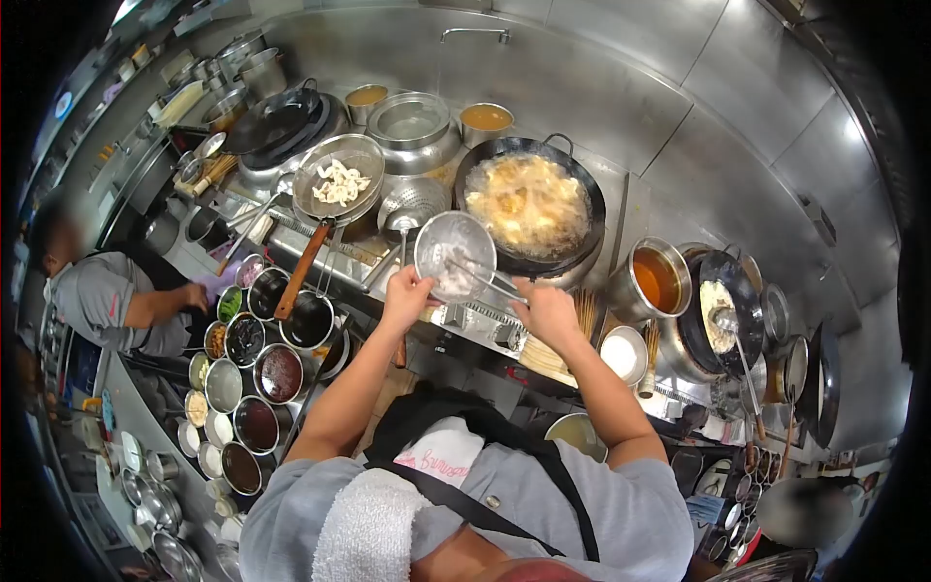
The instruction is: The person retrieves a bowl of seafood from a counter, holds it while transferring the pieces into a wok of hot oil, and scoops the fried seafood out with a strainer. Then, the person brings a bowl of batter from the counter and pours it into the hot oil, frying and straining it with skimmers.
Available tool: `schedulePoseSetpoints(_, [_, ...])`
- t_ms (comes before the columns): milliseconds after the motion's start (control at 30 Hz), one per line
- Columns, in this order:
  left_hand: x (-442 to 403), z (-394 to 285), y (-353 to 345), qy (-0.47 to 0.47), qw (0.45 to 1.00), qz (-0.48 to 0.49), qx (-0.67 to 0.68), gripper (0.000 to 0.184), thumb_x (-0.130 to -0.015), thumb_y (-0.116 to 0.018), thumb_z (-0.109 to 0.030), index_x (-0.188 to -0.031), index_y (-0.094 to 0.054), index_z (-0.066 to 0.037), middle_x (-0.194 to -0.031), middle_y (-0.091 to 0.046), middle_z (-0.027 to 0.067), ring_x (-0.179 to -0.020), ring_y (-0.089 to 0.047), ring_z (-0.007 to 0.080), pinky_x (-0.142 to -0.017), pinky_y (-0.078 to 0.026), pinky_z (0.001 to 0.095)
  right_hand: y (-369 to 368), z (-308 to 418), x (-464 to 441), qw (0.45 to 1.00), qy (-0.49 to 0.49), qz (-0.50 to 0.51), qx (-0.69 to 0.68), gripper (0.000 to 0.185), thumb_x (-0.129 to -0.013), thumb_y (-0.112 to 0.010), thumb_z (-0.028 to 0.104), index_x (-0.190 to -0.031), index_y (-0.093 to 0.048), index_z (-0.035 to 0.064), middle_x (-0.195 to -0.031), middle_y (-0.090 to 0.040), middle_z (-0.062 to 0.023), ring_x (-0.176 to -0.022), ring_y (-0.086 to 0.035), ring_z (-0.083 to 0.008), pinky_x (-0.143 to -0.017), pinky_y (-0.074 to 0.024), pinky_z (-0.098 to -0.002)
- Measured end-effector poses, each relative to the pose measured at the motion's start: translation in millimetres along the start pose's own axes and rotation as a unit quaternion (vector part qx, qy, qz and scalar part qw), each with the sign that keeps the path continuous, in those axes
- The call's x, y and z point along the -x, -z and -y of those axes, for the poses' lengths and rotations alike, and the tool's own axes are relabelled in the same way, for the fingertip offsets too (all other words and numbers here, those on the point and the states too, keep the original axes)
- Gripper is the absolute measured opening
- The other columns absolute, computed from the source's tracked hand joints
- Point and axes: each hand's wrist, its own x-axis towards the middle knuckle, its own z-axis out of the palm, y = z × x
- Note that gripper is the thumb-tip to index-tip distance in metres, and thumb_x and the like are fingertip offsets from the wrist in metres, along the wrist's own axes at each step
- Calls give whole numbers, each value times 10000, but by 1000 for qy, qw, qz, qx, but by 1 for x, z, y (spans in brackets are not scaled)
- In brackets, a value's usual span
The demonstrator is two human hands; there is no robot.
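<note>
My left hand (407, 299) grips the near left rim of a round, pale metal bowl (454, 225), tilted in front of me. A little whitish stuff clings inside the bowl. In my right hand (548, 310) is a thin metal utensil (499, 288), its far end inside the bowl; whether it is tongs or a spoon I cannot tell. Just beyond the bowl, a black wok (593, 199) holds bubbling oil with golden pieces frying in it. Left of the bowl, a perforated ladle (405, 215) rests on the stove.
A wooden-handled strainer (376, 167) with pale pieces lies at the left. A pot of orange liquid (628, 293) and a second wok (747, 291) with a ladle stand right. Sauce pots (260, 424) line the left counter. A co-worker (121, 301) reaches toward them.
</note>
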Motion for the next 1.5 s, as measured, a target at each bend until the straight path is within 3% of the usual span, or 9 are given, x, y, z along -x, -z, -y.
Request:
schedulePoseSetpoints(233, [18, 18, 14, 89, 995, -29, 39, 94, -849, -504, 2, -767, -462, 21, -832, -615, 158, -717, -670, 250, -575, -610, 316, -31, -30, 30, 947, -103, 60, -297, 471, -812, -670, 351, -1143, -629, 18, -938, -668, -226, -774, -654, -280, -737, -495, -356])
schedulePoseSetpoints(300, [9, 21, 21, 122, 993, -5, -2, 169, -889, -475, -29, -1009, -553, 62, -907, -650, 125, -732, -672, 216, -593, -593, 299, -20, -33, 33, 940, -101, -11, -326, 472, -821, -691, 322, -1168, -612, 12, -920, -689, -179, -754, -622, -146, -710, -480, -300])
schedulePoseSetpoints(433, [2, 14, 30, 83, 994, 10, 65, 160, -863, -507, -21, -733, -415, -8, -786, -581, 135, -662, -669, 258, -562, -603, 307, 38, -22, 32, 945, -157, -96, -269, 435, -821, -686, 272, -1165, -616, 14, -897, -694, -156, -781, -626, -134, -733, -476, -289])
schedulePoseSetpoints(600, [3, -7, 56, 83, 994, 48, 56, 93, -869, -508, -22, -797, -463, 17, -796, -585, 120, -683, -669, 242, -550, -599, 304, 48, -19, 5, 959, -254, -88, -85, 432, -795, -680, 318, -1112, -644, 27, -886, -688, -169, -847, -667, -223, -781, -473, -340])
schedulePoseSetpoints(767, [-1, -31, 71, 67, 993, 92, 15, 118, -902, -484, -38, -979, -535, 35, -902, -644, 123, -732, -676, 216, -598, -593, 314, -1, -65, -23, 857, -330, -151, -366, 365, -845, -656, 298, -1064, -662, 6, -602, -553, 4, -475, -455, -72, -450, -362, -234])
schedulePoseSetpoints(900, [-17, -32, 71, 6, 994, 93, 65, 107, -851, -554, -31, -788, -500, 36, -754, -557, 75, -642, -652, 190, -552, -600, 298, 19, -55, -22, 899, -271, -199, -280, 300, -879, -626, 295, -1027, -668, 38, -569, -460, 56, -456, -382, -18, -411, -261, -192])
schedulePoseSetpoints(1033, [-19, -47, 67, -52, 994, 98, 14, 76, -842, -554, -14, -809, -524, 47, -691, -514, 39, -612, -630, 160, -537, -593, 292, 42, 12, 6, 974, -33, -213, -73, 420, -822, -669, 292, -1091, -630, -29, -744, -671, -83, -570, -579, -167, -579, -470, -307])
schedulePoseSetpoints(1167, [-14, -57, 55, -74, 990, 117, -15, 61, -840, -548, -4, -837, -557, 57, -704, -524, 33, -623, -622, 142, -542, -585, 296, 33, 105, 24, 984, -145, -77, 71, 426, -758, -705, 294, -1138, -639, 115, -844, -658, -202, -807, -629, -375, -704, -503, -417])
schedulePoseSetpoints(1500, [-36, -17, 57, 57, 993, 80, 70, 66, -858, -511, -19, -881, -517, 42, -824, -603, 115, -687, -668, 219, -563, -593, 298, 11, 56, 37, 949, -216, -91, -210, 399, -819, -663, 270, -1134, -634, 26, -736, -647, -166, -607, -598, -210, -636, -460, -334])
